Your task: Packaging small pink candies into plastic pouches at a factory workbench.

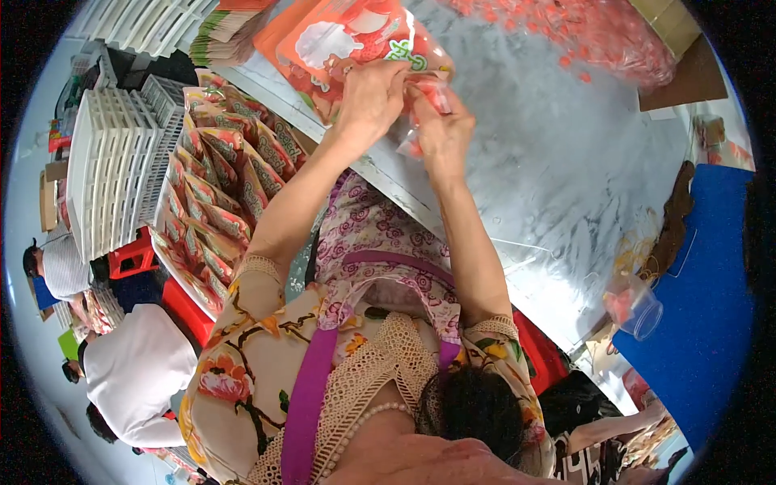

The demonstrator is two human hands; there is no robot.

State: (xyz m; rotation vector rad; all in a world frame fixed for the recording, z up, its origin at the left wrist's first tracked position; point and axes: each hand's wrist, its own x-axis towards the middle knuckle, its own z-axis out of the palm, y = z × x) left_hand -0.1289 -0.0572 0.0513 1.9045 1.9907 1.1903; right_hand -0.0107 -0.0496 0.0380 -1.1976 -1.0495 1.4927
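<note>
A large printed orange-red pouch (323,40) lies at the table's far left edge, seemingly on top of others like it. My left hand (373,95) is closed over its near edge, the fingertips partly hidden. Close beside it, my right hand (444,129) grips a small clear packet (435,93) with pinkish-red contents. The packet sits against the pouch's near corner, and part of it hangs below my right fingers. Both hands nearly touch each other.
A white crate (191,279) of filled pouches stands left of the table (550,162). A heap of small red packets (566,32) covers the far right, next to a cardboard box (687,81). Stacked white crates (109,170) and people sit further left; a plastic cup (638,311) is at right.
</note>
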